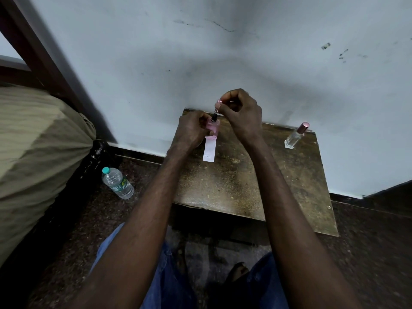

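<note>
My left hand [191, 130] grips a small pink perfume bottle [213, 126] with a black spray nozzle, held just above the far left part of a worn wooden table [234, 186]. Slightly above the nozzle, my right hand [239, 112] pinches the bottle's pink cap [218, 103], which is off the bottle. A white paper strip [209, 149] lies on the table right under the pink bottle. A second, clear glass bottle [294, 137] with a pink cap stands upright at the table's far right, against the wall.
The table stands against a pale wall [200, 52]. A plastic water bottle [117, 182] with a green cap lies on the dark floor to the left. A bed with an olive mattress [33, 152] fills the left side. My knees in blue jeans [169, 275] are below.
</note>
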